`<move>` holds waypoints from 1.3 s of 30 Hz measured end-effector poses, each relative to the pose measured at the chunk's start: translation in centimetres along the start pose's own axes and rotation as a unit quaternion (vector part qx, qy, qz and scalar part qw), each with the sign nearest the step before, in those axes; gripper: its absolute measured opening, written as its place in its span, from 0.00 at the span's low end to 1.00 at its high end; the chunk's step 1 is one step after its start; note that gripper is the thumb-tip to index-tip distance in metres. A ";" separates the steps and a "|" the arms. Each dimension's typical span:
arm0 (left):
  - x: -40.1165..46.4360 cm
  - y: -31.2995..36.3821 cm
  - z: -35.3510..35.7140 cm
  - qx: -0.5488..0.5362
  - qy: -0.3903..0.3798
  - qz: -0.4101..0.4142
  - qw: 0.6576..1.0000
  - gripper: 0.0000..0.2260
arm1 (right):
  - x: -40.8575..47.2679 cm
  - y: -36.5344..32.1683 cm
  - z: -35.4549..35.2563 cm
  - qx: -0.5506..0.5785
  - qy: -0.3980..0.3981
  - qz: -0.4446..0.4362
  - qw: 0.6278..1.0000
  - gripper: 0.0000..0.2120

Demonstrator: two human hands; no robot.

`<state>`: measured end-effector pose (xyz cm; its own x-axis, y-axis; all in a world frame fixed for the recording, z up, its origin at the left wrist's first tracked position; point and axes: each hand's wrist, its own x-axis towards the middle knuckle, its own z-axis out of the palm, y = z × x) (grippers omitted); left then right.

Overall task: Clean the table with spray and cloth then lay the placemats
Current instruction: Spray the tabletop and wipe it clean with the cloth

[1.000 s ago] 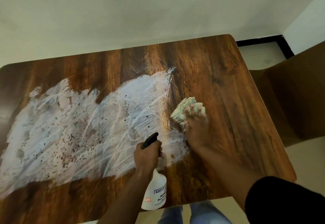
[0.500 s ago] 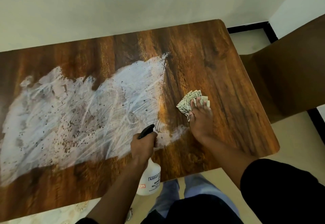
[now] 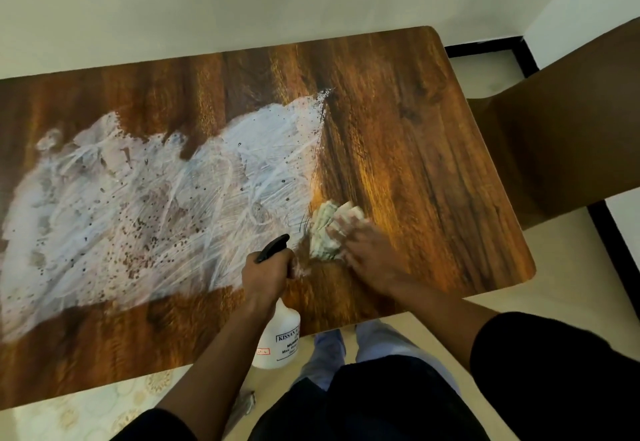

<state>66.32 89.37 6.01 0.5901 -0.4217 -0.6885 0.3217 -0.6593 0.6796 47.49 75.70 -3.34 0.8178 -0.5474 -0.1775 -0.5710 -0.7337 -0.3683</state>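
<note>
A dark wooden table (image 3: 415, 136) fills the view, with a wide white smear (image 3: 145, 212) speckled with brown crumbs across its left and middle. My right hand (image 3: 370, 253) presses a folded pale cloth (image 3: 325, 229) flat onto the table at the smear's right edge; hand and cloth are blurred. My left hand (image 3: 268, 274) grips the neck of a white spray bottle (image 3: 278, 340) with a black trigger, held over the table's near edge. No placemat lies on the table.
A brown chair (image 3: 561, 136) stands at the table's right side. A white wall runs behind the far edge. A pale patterned sheet (image 3: 90, 406) shows below the near left edge. My legs are under the near edge.
My right hand slid the cloth left and toward me, back to the smear's right edge. My left hand kept its grip on the bottle. The view shifted slightly.
</note>
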 end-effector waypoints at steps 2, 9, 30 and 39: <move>-0.3 -0.4 -0.3 0.004 -0.006 -0.006 1.000 0.22 | 0.0 1.4 -1.0 0.018 0.039 0.123 0.992 0.27; -1.1 -2.7 -0.9 0.003 -0.005 -0.034 0.999 0.11 | -1.0 -3.5 0.8 0.027 0.063 0.194 0.979 0.29; -0.7 -4.0 -5.7 -0.072 0.091 -0.040 0.992 0.18 | 0.7 -10.6 4.7 0.025 -0.001 -0.104 0.994 0.28; 0.3 -5.2 -8.0 -0.117 0.143 -0.044 0.982 0.06 | 5.9 -11.6 3.2 0.020 -0.037 -0.161 0.986 0.27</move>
<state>70.77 97.70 4.30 0.7250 -0.1558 -0.6708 0.5227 -0.5096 0.6834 59.22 82.27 -3.08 0.9602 -0.2565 -0.1104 -0.2784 -0.8480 -0.4511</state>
